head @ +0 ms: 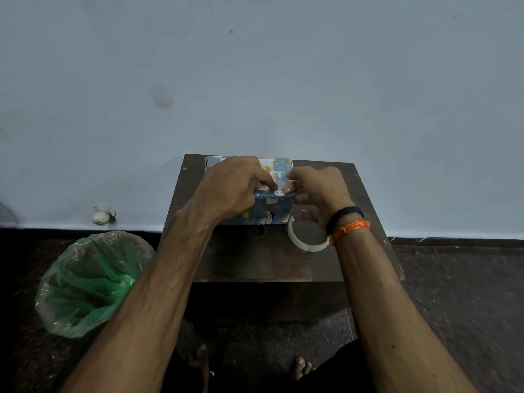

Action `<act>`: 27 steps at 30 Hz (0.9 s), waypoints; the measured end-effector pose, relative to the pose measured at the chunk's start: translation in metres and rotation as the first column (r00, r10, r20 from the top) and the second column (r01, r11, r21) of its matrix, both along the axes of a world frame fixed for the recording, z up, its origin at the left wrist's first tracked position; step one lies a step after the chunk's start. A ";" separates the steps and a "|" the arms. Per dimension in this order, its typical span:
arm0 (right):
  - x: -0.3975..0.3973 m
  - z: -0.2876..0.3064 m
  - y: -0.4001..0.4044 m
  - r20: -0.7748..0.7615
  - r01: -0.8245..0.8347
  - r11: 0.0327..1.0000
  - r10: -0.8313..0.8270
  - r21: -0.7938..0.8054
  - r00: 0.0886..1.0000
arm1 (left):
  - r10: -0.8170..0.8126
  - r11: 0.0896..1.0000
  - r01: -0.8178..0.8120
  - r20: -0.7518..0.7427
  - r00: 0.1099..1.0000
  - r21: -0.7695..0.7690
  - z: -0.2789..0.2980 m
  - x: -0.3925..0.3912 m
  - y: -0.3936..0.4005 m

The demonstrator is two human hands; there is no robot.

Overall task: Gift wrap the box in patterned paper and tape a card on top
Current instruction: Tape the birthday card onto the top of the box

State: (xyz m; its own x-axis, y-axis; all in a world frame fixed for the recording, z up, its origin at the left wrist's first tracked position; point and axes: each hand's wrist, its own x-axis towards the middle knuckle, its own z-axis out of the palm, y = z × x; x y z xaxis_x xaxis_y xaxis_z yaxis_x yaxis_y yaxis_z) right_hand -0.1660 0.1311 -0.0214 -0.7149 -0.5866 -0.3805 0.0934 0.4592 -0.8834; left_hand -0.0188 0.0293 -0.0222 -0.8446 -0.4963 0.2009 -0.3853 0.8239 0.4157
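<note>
While the green-lined bin [93,282] stands beside the table [255,259], both hands' fingers [289,188] pinch the wrapped box [269,211].

1. No words, brand names, numbers or signs can be read anywhere.
2. The wrapping paper [272,207] on the box, at twelve o'clock on the table, carries only printed cartoon animals, with no lettering among them that I can make out.

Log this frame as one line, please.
stage: taping | box: wrapped, on table | left hand, right hand: press top near edge | tape roll: right of box
</note>
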 end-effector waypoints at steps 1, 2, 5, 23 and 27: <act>0.000 0.001 0.001 0.014 0.000 1.000 0.000 -0.004 1.000 | -0.001 1.000 0.001 0.010 1.000 -0.002 0.000 0.000 0.001; 0.000 0.003 0.003 0.024 -0.003 1.000 0.004 -0.006 1.000 | -0.001 1.000 0.001 0.010 1.000 -0.008 0.000 0.000 0.002; 0.001 0.007 0.009 0.070 -0.012 0.999 0.014 -0.030 0.997 | 0.018 1.000 -0.018 -0.004 1.000 -0.021 0.000 -0.001 0.004; -0.005 0.017 0.031 0.230 -0.022 0.999 0.031 -0.044 0.973 | -0.031 1.000 0.030 0.084 0.996 0.010 0.005 0.001 0.010; -0.007 0.010 0.032 0.168 0.042 0.998 -0.034 -0.047 0.985 | -0.069 0.997 0.065 0.103 0.992 0.039 0.002 0.002 0.009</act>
State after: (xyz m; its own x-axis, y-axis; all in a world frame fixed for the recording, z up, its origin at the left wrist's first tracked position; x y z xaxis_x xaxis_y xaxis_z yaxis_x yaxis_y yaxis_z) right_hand -0.1730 0.1633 -0.0114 -0.6658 -0.5816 -0.4673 0.2584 0.4078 -0.8757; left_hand -0.0171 0.0385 -0.0204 -0.8915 -0.4435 0.0930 -0.3729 0.8346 0.4055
